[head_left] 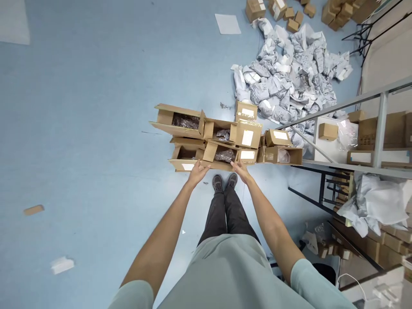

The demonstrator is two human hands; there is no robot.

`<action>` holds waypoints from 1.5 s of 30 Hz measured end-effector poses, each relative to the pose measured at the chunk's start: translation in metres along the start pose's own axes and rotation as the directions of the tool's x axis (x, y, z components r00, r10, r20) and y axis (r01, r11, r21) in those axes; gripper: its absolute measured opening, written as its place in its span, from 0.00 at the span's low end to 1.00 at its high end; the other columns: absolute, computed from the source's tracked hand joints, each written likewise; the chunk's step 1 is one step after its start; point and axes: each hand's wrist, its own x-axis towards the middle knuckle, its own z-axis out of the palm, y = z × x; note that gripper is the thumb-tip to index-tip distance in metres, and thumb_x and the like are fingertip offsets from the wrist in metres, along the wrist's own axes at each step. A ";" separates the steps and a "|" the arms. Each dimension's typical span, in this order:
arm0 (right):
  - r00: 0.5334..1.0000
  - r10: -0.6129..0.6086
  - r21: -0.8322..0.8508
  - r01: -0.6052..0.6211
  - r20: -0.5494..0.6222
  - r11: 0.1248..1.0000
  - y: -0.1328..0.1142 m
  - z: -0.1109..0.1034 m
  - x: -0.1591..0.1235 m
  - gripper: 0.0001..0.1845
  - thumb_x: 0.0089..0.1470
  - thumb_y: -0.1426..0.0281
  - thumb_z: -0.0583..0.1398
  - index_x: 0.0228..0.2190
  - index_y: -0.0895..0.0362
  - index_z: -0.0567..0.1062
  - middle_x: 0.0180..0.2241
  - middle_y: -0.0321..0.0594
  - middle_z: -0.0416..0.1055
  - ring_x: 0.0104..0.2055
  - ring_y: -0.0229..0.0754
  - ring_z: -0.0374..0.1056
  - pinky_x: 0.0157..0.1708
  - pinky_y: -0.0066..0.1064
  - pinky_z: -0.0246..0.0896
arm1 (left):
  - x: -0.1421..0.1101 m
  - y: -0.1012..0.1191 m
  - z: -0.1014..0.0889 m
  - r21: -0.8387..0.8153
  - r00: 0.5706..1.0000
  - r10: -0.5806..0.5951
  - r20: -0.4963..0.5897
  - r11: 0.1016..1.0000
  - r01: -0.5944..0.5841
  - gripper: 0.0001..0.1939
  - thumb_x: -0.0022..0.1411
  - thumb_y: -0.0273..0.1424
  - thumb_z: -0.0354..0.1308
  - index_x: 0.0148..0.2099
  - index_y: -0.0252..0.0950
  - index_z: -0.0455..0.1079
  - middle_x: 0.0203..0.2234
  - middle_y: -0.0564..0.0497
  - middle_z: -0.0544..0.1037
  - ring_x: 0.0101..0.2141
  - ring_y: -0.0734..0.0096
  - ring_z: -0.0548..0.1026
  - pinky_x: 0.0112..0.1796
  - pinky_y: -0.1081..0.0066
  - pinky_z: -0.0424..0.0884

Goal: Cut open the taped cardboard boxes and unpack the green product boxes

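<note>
An open cardboard box [222, 165] with something in clear bubble wrap inside sits in front of my feet. My left hand [198, 172] grips its near wall at the left end, the fingers partly hidden by the cardboard. At the right end, my right hand [240, 170] holds the same near side, thumb over the edge. Left of it stands another open box [182, 165] with a white label. Behind are an open box with dark wrapped contents [165, 116] and a smaller open box with a wrapped item [209, 128]. Closed labelled boxes [254, 134] stand against the right side.
A large heap of grey-white plastic mailing bags [283, 86] lies at the back right. More cartons [280, 137] stand right of the row, beside a grey metal shelf frame [383, 128]. Cardboard scraps [34, 210] and a white sheet [228, 24] lie on the blue floor.
</note>
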 end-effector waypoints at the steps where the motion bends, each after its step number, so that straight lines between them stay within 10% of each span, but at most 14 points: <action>1: 1.000 0.018 0.000 -0.018 -0.011 1.000 0.001 0.000 -0.001 0.60 0.61 0.47 0.76 0.82 0.52 0.60 0.80 0.53 0.62 0.83 0.54 0.60 0.79 0.51 0.60 | -0.001 0.000 0.001 -0.002 1.000 0.000 -0.006 1.000 0.000 0.48 0.72 0.37 0.75 0.84 0.32 0.57 0.81 0.26 0.62 0.75 0.46 0.73 0.72 0.58 0.70; 12: 0.989 0.089 0.044 -0.085 -0.119 0.995 -0.004 -0.032 -0.071 0.57 0.53 0.45 0.78 0.75 0.54 0.72 0.74 0.57 0.72 0.78 0.58 0.67 0.78 0.52 0.60 | -0.057 -0.003 -0.013 -0.026 0.999 0.023 -0.038 0.999 -0.024 0.33 0.72 0.31 0.72 0.74 0.33 0.69 0.71 0.28 0.77 0.67 0.48 0.81 0.69 0.49 0.76; 22: 0.969 -0.108 0.292 0.172 -0.223 0.941 0.033 -0.074 -0.229 0.45 0.47 0.41 0.79 0.58 0.53 0.84 0.57 0.53 0.85 0.62 0.58 0.81 0.69 0.55 0.71 | -0.189 0.002 0.035 0.026 0.899 0.246 0.362 0.961 -0.274 0.29 0.57 0.55 0.76 0.49 0.37 0.81 0.52 0.34 0.88 0.57 0.42 0.87 0.63 0.44 0.81; 26: 0.946 -0.147 0.373 0.253 -0.290 0.893 0.068 -0.073 -0.300 0.46 0.43 0.35 0.79 0.55 0.52 0.85 0.57 0.54 0.86 0.58 0.60 0.83 0.66 0.58 0.73 | -0.252 0.009 0.066 0.046 0.768 0.327 0.550 0.907 -0.419 0.33 0.50 0.62 0.75 0.42 0.39 0.81 0.49 0.35 0.89 0.54 0.42 0.87 0.62 0.46 0.81; 33: 0.812 -0.223 0.497 0.520 -0.539 0.694 0.168 -0.081 -0.419 0.50 0.41 0.29 0.78 0.54 0.52 0.86 0.51 0.51 0.87 0.53 0.59 0.84 0.63 0.58 0.74 | -0.356 -0.007 0.147 0.089 0.419 0.231 0.878 0.781 -0.618 0.34 0.56 0.68 0.72 0.38 0.40 0.78 0.49 0.36 0.90 0.56 0.42 0.87 0.62 0.49 0.80; 38: 0.586 -0.149 0.414 0.707 -0.796 0.573 0.290 -0.128 -0.525 0.51 0.45 0.28 0.76 0.55 0.54 0.86 0.50 0.50 0.87 0.49 0.55 0.84 0.58 0.54 0.78 | -0.460 -0.097 0.267 0.107 0.219 0.071 0.973 0.702 -0.704 0.34 0.55 0.69 0.73 0.39 0.42 0.79 0.49 0.38 0.90 0.55 0.39 0.87 0.61 0.49 0.82; 45: 0.254 0.142 0.290 0.792 -0.957 0.537 0.457 -0.190 -0.724 0.48 0.50 0.30 0.74 0.58 0.52 0.87 0.53 0.48 0.87 0.52 0.56 0.85 0.59 0.54 0.80 | -0.685 -0.258 0.409 0.069 -0.138 -0.304 0.943 0.581 -0.811 0.32 0.58 0.70 0.71 0.37 0.46 0.79 0.50 0.42 0.89 0.55 0.41 0.87 0.63 0.47 0.81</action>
